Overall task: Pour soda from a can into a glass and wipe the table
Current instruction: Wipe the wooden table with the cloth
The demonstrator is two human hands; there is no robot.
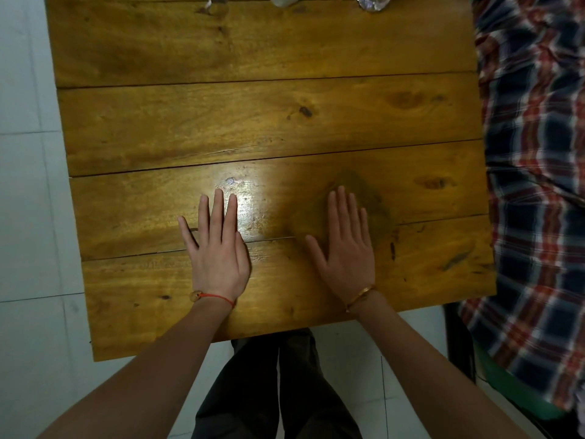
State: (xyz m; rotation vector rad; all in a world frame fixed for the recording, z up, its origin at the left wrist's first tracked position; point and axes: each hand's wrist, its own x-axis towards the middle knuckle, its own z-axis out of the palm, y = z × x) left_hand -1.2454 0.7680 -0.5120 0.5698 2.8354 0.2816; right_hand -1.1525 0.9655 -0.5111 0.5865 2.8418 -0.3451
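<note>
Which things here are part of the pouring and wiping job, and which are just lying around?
For the job: left hand, right hand, both flat on the wooden table.
Lying about: plaid cloth; two cut-off objects at far edge, unidentifiable.

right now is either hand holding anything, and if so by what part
Nothing is held. The left hand and the right hand both lie flat, palms down and fingers straight, on the wooden table.
</note>
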